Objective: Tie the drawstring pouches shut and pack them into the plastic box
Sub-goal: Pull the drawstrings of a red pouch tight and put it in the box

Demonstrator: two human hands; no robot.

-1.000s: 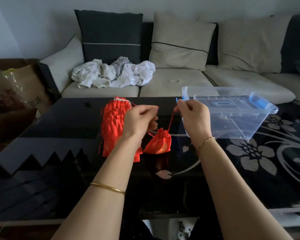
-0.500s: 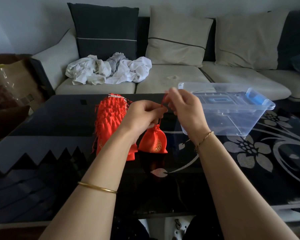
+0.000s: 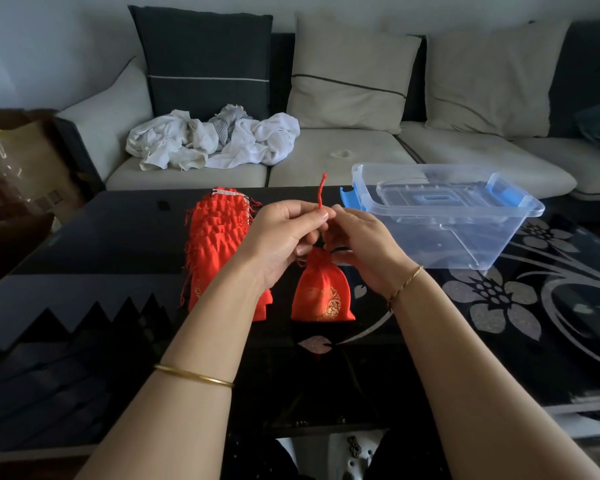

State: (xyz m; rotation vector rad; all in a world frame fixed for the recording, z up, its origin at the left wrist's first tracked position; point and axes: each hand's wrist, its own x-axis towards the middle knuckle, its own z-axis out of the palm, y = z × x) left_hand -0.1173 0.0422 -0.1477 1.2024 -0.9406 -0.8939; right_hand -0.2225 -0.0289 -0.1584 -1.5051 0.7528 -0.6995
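Note:
A small red pouch [image 3: 321,292] with gold embroidery hangs just above the black table, its neck gathered. My left hand [image 3: 284,237] pinches its red drawstring [image 3: 320,192], whose free end sticks up above my fingers. My right hand [image 3: 361,240] curls around the string right beside the left, just over the pouch neck. A stack of several flat red pouches [image 3: 219,237] lies on the table to the left, partly behind my left wrist. The clear plastic box [image 3: 465,237] with blue latches stands at the right, its lid lying inside it.
The glossy black table [image 3: 499,323] has a white flower pattern on its right half. Behind it runs a beige sofa [image 3: 343,157] with cushions and a heap of white cloth [image 3: 215,140]. A cardboard box [image 3: 18,168] sits at the far left.
My hands have come together over the pouch from a spread pull. The pouch now hangs straight and the string end points up.

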